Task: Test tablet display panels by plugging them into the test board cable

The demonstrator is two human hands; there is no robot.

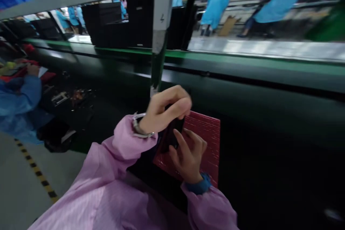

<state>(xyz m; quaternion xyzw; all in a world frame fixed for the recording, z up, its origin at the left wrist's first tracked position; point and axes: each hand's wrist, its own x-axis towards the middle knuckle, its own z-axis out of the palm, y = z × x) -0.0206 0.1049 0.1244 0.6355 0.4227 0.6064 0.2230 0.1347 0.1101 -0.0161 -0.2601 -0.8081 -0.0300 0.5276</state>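
Over the near edge of the dark bench (269, 122), both hands are closed on a small dark part (170, 137) held just above a red ribbed tray (207, 133). The left hand (164, 109) pinches it from above, the right hand (188, 156) cradles it from below, thumb on its face. This looks like mid-handling; turning it would need a steady pinch.

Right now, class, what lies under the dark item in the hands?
A red mat lies beneath the dark item. The hands hide part of it.
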